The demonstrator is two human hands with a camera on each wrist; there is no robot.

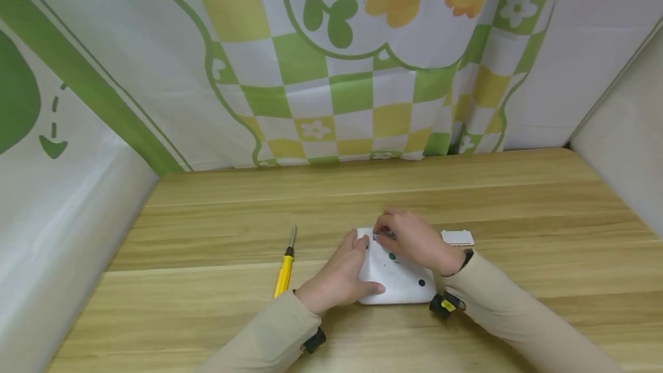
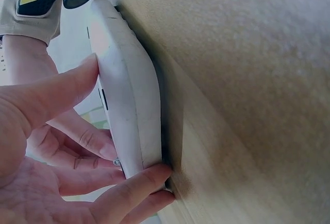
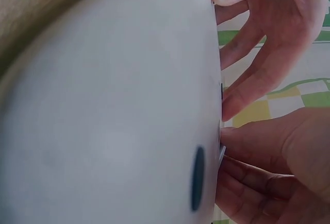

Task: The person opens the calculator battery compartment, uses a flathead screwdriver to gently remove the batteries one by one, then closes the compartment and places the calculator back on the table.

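A white plastic device [image 1: 396, 281] with dark round feet lies on the wooden table, its edge seen in the left wrist view. My left hand [image 1: 339, 272] grips it by its left side, the thumb on its upper face and fingers round the edge. Over the far part of the device, my right hand [image 1: 414, 240] is bent down with the fingertips together at its surface. A small shiny metal piece [image 2: 117, 162] shows at those fingertips, pinched there; its kind cannot be told. The fingers hide much of that spot.
Left of the device lies a screwdriver [image 1: 284, 272] with a yellow handle, its tip pointing away. A small white cover [image 1: 457, 238] rests on the table [image 1: 217, 235] beyond my right wrist. A checked curtain [image 1: 352, 96] hangs behind the table's far edge.
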